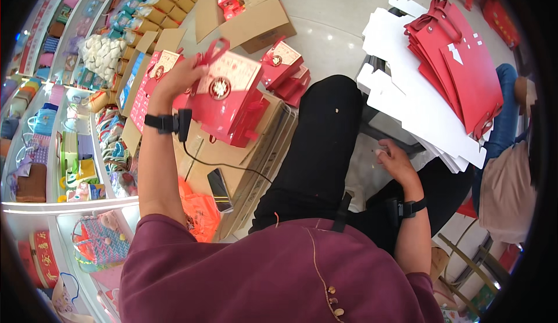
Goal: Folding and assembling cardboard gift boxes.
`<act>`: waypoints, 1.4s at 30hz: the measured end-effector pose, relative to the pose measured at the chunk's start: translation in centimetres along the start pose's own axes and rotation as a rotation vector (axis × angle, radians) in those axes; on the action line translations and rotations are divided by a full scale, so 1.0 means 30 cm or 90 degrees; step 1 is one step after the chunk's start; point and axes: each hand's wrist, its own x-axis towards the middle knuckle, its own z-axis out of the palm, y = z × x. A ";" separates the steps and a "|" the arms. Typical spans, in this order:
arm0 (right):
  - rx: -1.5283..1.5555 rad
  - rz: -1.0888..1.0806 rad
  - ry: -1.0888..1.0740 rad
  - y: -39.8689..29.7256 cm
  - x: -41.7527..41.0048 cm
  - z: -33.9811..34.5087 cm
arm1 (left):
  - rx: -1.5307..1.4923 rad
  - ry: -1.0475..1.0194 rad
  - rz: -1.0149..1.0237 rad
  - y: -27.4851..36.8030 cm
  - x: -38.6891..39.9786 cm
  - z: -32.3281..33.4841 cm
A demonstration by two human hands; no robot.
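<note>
My left hand [181,77] grips a red and cream gift box [229,90] at its upper left edge, beside its red ribbon handle [216,50]. A round gold emblem marks the box. It is among other red boxes over the brown cardboard cartons [244,162], and the fingertips partly blend with the ribbon. Over the gap between my knees is my right hand [396,162], empty with its fingers loosely bent. Nearest to it lie white die-cut card sheets [388,87], topped by several flat red gift bags [468,70] with cord handles.
More red gift boxes [283,63] stand right of the held box. An open carton [257,18] holds red packages. A phone [219,190] and an orange plastic bag [198,214] lie near my left arm. Shelves [65,205] of bags line the left. Another person's leg [501,105] is at right.
</note>
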 end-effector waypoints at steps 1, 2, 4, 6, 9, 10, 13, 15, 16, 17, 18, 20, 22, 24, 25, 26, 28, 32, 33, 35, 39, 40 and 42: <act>-0.002 0.006 0.004 0.008 -0.002 -0.004 | 0.046 0.011 -0.075 0.045 -0.045 0.037; -0.005 0.018 0.003 0.014 -0.003 -0.008 | 0.063 0.030 -0.090 0.036 -0.053 0.072; -0.008 0.018 -0.005 0.011 0.002 -0.002 | 0.219 0.138 -0.081 0.017 -0.111 0.101; -0.003 0.004 0.010 0.017 0.012 0.006 | 0.296 0.232 -0.056 0.032 -0.140 0.166; -0.018 0.003 0.007 0.025 0.021 0.014 | 0.324 0.285 0.167 0.160 -0.179 0.323; -0.018 0.004 0.007 0.026 0.022 0.012 | 0.338 0.258 0.213 0.219 -0.184 0.393; -0.008 0.012 0.002 0.032 0.030 0.013 | 0.432 0.214 0.218 0.283 -0.225 0.552; -0.015 0.010 -0.017 0.052 0.034 0.009 | 0.500 0.208 0.211 0.261 -0.225 0.607; -0.013 0.010 -0.016 0.054 0.034 0.009 | 0.573 0.223 0.208 0.215 -0.208 0.607; -0.023 0.005 -0.016 0.057 0.033 0.010 | 0.574 0.221 0.209 0.169 -0.211 0.606; -0.032 0.003 -0.013 0.055 0.031 0.011 | 0.574 0.238 0.211 0.170 -0.210 0.595; -0.026 0.004 0.003 0.051 0.019 0.012 | 0.533 0.251 0.212 0.181 -0.199 0.609; -0.021 0.006 0.018 0.038 0.011 0.018 | 0.435 0.251 0.242 0.291 -0.165 0.632; -0.017 0.009 0.008 0.032 0.004 0.008 | 0.255 0.265 0.274 0.392 -0.094 0.692; -0.016 0.016 0.009 0.028 -0.001 0.007 | 0.251 0.258 0.275 0.400 -0.021 0.736; -0.014 0.020 0.012 0.027 -0.008 0.004 | 0.116 0.275 0.243 0.387 0.078 0.789; -0.013 0.027 0.017 0.021 -0.018 -0.009 | -0.022 0.293 0.141 0.288 0.312 0.859; 0.008 0.022 -0.012 -0.053 0.003 0.006 | -0.207 0.203 -0.204 -0.012 0.613 0.885; 0.008 0.055 0.002 -0.040 -0.014 -0.013 | -0.414 0.141 -0.333 0.045 0.624 0.949; 0.019 0.086 0.003 -0.018 -0.022 -0.018 | -0.607 0.074 -0.475 0.066 0.615 1.026; -0.051 0.096 0.021 -0.037 -0.004 -0.020 | -0.826 0.202 -0.564 -0.079 0.593 1.103; -0.074 0.049 0.062 -0.021 -0.009 -0.017 | -0.868 0.266 -0.568 -0.099 0.595 1.118; -0.069 0.023 0.071 0.023 -0.004 -0.004 | -0.916 0.366 -0.587 -0.134 0.595 1.141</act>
